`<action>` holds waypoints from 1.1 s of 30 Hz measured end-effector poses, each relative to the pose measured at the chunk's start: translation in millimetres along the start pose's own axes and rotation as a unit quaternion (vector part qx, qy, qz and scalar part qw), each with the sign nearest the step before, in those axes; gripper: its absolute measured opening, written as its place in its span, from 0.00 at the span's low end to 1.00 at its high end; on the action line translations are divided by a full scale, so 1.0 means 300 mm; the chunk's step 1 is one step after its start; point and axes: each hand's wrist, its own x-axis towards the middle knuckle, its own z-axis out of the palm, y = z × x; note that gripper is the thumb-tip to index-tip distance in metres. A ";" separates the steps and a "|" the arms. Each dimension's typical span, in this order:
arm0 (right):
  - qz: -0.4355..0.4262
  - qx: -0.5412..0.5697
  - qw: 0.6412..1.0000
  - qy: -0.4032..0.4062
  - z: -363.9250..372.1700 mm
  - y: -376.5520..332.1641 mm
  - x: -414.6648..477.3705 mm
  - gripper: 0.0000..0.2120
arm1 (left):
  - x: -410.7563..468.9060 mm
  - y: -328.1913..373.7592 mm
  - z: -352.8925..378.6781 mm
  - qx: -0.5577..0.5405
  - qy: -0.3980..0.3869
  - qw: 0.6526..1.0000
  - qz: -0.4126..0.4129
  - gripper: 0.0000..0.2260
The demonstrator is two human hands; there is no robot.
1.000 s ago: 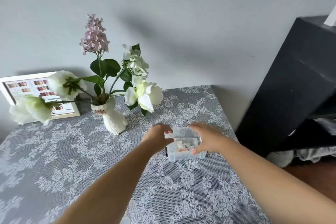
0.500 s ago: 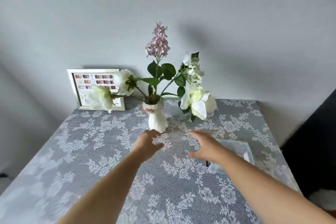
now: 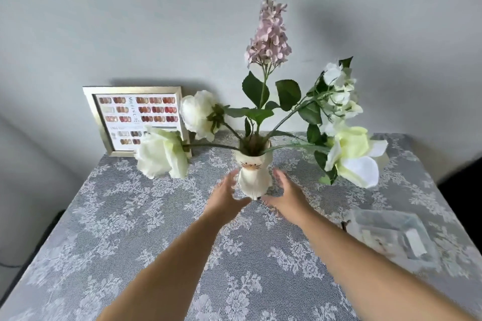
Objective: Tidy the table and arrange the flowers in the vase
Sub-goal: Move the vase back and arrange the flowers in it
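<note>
A small white cat-faced vase (image 3: 253,180) stands on the lace-covered table (image 3: 130,216) near the back. It holds several flowers: a tall pink lilac (image 3: 268,36), white roses (image 3: 199,113) drooping left, white blooms (image 3: 339,94) at the right and a pale green-white flower (image 3: 356,156) hanging low right. My left hand (image 3: 227,194) is open just left of the vase's base, and my right hand (image 3: 285,193) is open just right of it. Neither hand clearly touches the vase.
A framed colour chart (image 3: 135,120) leans on the wall at the back left, partly behind a rose. A clear plastic box (image 3: 391,234) with small items sits near the table's right edge. The wall runs close behind the table.
Both hands left the clear plastic box and moved left and forward until they flank the vase. The view swung left, so the box now lies at the right.
</note>
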 end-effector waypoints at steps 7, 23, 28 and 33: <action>0.008 0.020 0.999 0.037 0.054 0.003 0.081 0.37 | 0.104 -0.021 0.006 -0.087 -0.025 0.996 -0.008 0.32; -0.011 0.055 0.998 0.027 0.005 -0.052 0.241 0.38 | 0.252 0.015 -0.047 -0.138 -0.025 0.990 0.014 0.33; -0.012 0.062 0.998 0.025 -0.030 -0.086 0.352 0.39 | 0.361 0.046 -0.071 -0.143 -0.023 0.989 0.025 0.33; -0.006 0.063 0.997 0.031 -0.057 -0.095 0.446 0.40 | 0.458 0.068 -0.077 -0.129 -0.016 0.991 0.027 0.36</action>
